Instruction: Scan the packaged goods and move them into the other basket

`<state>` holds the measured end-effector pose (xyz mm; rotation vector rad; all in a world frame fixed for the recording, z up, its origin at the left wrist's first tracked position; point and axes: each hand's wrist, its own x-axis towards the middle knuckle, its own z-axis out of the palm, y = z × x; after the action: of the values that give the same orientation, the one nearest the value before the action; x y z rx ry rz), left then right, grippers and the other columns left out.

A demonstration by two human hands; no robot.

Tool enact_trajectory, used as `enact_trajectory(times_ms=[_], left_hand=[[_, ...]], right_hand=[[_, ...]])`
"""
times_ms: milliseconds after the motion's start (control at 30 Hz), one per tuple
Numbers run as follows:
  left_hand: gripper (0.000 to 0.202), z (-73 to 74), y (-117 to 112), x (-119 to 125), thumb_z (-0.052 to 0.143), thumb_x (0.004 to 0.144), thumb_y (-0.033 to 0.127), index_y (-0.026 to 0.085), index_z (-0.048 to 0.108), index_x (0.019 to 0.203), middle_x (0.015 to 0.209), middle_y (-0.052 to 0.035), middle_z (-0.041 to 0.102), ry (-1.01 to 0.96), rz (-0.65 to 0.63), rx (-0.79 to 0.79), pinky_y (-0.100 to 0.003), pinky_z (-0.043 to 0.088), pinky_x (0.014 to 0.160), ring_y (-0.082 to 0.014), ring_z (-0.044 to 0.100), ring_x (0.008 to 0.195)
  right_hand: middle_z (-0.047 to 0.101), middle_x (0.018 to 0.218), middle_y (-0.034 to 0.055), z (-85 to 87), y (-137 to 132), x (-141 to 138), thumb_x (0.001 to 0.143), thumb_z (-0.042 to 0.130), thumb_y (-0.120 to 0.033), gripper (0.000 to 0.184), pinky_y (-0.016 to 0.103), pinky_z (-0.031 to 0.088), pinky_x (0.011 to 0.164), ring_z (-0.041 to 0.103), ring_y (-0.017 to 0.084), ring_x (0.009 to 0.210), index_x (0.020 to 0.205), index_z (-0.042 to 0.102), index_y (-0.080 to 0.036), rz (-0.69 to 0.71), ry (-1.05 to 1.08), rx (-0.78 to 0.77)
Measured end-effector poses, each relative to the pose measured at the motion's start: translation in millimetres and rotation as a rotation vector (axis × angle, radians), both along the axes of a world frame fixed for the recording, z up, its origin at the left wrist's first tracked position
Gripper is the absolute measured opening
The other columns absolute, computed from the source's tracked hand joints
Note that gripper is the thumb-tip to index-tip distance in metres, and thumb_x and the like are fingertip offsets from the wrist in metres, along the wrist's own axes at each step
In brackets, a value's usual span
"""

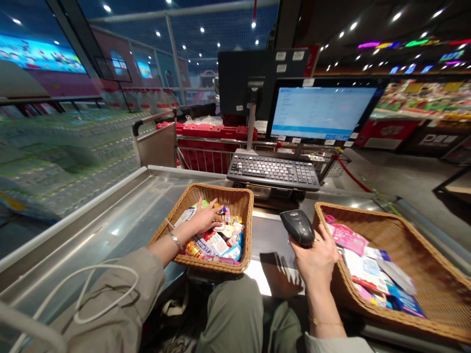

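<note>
My left hand (208, 216) reaches into a wicker basket (247, 206), its fingers spread over a heap of packaged snacks and sweets (217, 241). No item is visibly gripped by it. Black and pistol-shaped, a barcode scanner (299, 226) is held in my right hand (317, 257), its head pointing up and to the left. The grip is mostly hidden by my palm. Just right of that hand stands a second wicker basket (434, 264), with a pink package (348, 238), a white-and-red box (362, 267) and blue packs (405, 300) inside.
Behind the baskets are a keyboard (274, 170) and a lit monitor (324, 113). The metal counter (121, 215) has a raised left edge. A pale cable (106, 267) loops over my left sleeve. Beyond stands a shopping cart (204, 157) with red crates.
</note>
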<state>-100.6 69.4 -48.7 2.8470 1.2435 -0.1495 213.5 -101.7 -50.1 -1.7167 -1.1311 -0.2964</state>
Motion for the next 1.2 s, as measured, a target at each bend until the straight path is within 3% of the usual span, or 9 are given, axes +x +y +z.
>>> enact_trajectory(times_ms=[200, 567, 767, 900, 1200], left_hand=[[0.042, -2.3, 3, -2, 0.07, 0.079, 0.063, 0.029, 0.076, 0.103, 0.152, -0.0077, 0.051, 0.043, -0.043, -0.026, -0.075, -0.009, 0.11, -0.0416, 0.021, 0.15], [0.038, 0.8, 1, 0, 0.077, 0.076, 0.053, 0.031, 0.073, 0.107, 0.159, -0.0055, 0.041, 0.002, 0.025, -0.173, -0.077, -0.007, 0.11, -0.0434, 0.016, 0.151], [0.039, -3.1, 0, -4, 0.078, 0.075, 0.051, 0.033, 0.072, 0.11, 0.158, -0.005, 0.042, -0.04, 0.037, -0.159, -0.076, -0.007, 0.111, -0.0423, 0.015, 0.152], [0.034, 3.7, -6, -1, 0.073, 0.081, 0.052, 0.028, 0.073, 0.104, 0.156, -0.0088, 0.045, -0.088, -0.019, -0.045, -0.075, -0.01, 0.111, -0.0394, 0.018, 0.152], [0.022, 29.8, -29, 21, 0.075, 0.081, 0.04, 0.024, 0.074, 0.096, 0.156, -0.0101, 0.043, -0.203, 0.101, 0.35, -0.079, -0.006, 0.111, -0.0393, 0.024, 0.151]], right_hand=[[0.07, 0.108, 0.0174, -1.5, 1, 0, 0.076, 0.058, -0.057, 0.04, 0.055, 0.033, 0.107, 0.054, 0.035, 0.122, 0.079, 0.07, -0.019, -0.004, -0.008, -0.003], [0.07, 0.109, 0.0169, -4.4, 1, 0, 0.078, 0.058, -0.052, 0.039, 0.055, 0.032, 0.108, 0.054, 0.035, 0.122, 0.088, 0.072, -0.017, -0.002, -0.049, 0.033], [0.068, 0.114, 0.0168, -2.3, -1, -2, 0.078, 0.058, -0.052, 0.037, 0.054, 0.03, 0.109, 0.053, 0.034, 0.123, 0.085, 0.072, -0.019, -0.002, -0.046, 0.034], [0.067, 0.119, 0.0175, 1.7, -2, -2, 0.078, 0.059, -0.052, 0.037, 0.055, 0.03, 0.108, 0.053, 0.035, 0.123, 0.089, 0.073, -0.018, -0.001, -0.06, 0.039], [0.067, 0.12, 0.0177, 9.5, 1, -9, 0.08, 0.057, -0.051, 0.043, 0.056, 0.03, 0.107, 0.052, 0.035, 0.125, 0.1, 0.072, -0.017, -0.019, -0.112, 0.04]])
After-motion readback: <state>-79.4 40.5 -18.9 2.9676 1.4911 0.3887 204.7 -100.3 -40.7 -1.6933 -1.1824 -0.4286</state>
